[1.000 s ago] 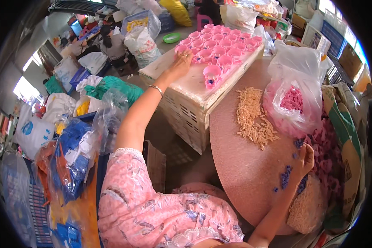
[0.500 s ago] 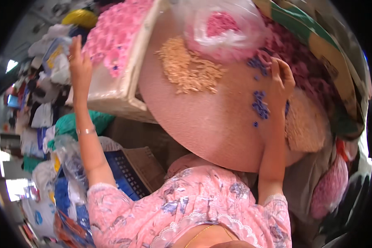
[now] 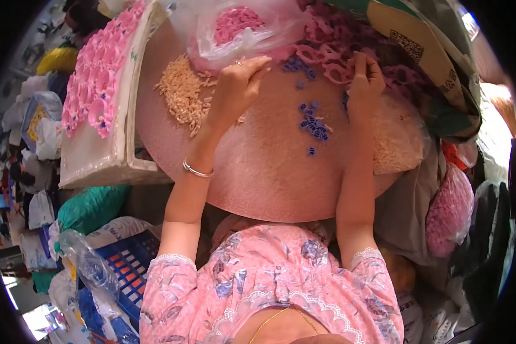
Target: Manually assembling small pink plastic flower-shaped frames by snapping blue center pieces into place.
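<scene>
My left hand [image 3: 241, 83] hovers over the round table, its fingers stretched to the right and apart from the thumb, with nothing visible between them. At the table's far right, my right hand [image 3: 366, 80] is closed, fingertips pinched at a pink ring-shaped plastic piece [image 3: 338, 73] on the edge of the pink pile. Its fingers partly hide that contact. Small dark-blue plastic pieces [image 3: 314, 125] lie loose between the hands, and more blue pieces [image 3: 298, 66] sit farther off. Beside my left wrist spreads a heap of small cream-coloured pieces [image 3: 180, 92], partly covered by the forearm.
On the left, a whitish box [image 3: 106, 163] carries rows of pink cup-like pieces [image 3: 92, 80]. A clear bag of pink parts [image 3: 235, 28] stands at the back. Right of the table are a bag of cream pieces [image 3: 398, 143] and a brown-green sack [image 3: 424, 46].
My left hand has come from the pink rows on the box to above the table's middle. My right hand stays by the pink pile. The view has shifted to the right.
</scene>
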`<state>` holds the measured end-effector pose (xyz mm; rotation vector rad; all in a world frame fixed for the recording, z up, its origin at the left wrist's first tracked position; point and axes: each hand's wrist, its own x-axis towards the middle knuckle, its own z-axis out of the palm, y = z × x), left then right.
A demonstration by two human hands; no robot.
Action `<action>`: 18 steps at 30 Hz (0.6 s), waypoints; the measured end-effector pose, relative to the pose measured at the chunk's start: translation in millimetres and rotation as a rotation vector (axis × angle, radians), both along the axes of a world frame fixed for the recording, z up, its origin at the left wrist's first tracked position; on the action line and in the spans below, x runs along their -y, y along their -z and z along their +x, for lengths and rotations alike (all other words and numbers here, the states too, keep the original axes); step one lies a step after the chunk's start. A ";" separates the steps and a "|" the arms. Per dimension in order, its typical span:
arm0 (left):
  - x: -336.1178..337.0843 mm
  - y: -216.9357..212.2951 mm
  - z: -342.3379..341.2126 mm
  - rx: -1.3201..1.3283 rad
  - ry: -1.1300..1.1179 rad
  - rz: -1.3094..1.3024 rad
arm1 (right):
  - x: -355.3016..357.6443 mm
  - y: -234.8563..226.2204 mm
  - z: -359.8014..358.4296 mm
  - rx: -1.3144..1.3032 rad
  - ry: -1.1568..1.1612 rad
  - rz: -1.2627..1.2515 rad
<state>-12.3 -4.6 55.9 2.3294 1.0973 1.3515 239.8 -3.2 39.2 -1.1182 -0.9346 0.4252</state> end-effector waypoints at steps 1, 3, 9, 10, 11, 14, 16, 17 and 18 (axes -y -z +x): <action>-5.3 9.6 4.0 0.001 0.005 -0.001 | 1.3 -0.8 1.6 0.007 0.013 0.005; -8.5 31.9 2.4 -0.038 0.020 0.019 | 4.3 -2.3 -0.8 0.251 0.062 -0.218; -13.8 46.1 -1.4 -0.103 0.080 0.044 | -4.7 47.7 -4.6 1.394 0.424 -0.179; -13.5 45.0 -0.3 -0.097 0.065 0.051 | -7.4 52.5 -2.0 1.398 0.423 -0.182; -11.7 43.6 0.1 -0.093 0.066 0.048 | -12.6 54.8 3.0 1.359 0.363 -0.197; -5.5 44.7 -0.7 -0.068 0.038 -0.156 | -5.4 30.6 -18.4 0.989 0.073 -0.289; -3.9 53.4 8.6 0.395 0.223 -0.599 | 7.5 3.5 -44.3 0.651 -0.142 -0.369; -1.0 54.0 16.2 0.400 0.215 -0.602 | 12.6 -4.5 -54.8 0.391 -0.313 -0.445; 2.8 53.5 24.7 0.576 0.308 -0.674 | 14.0 -6.8 -64.2 0.124 -0.477 -0.517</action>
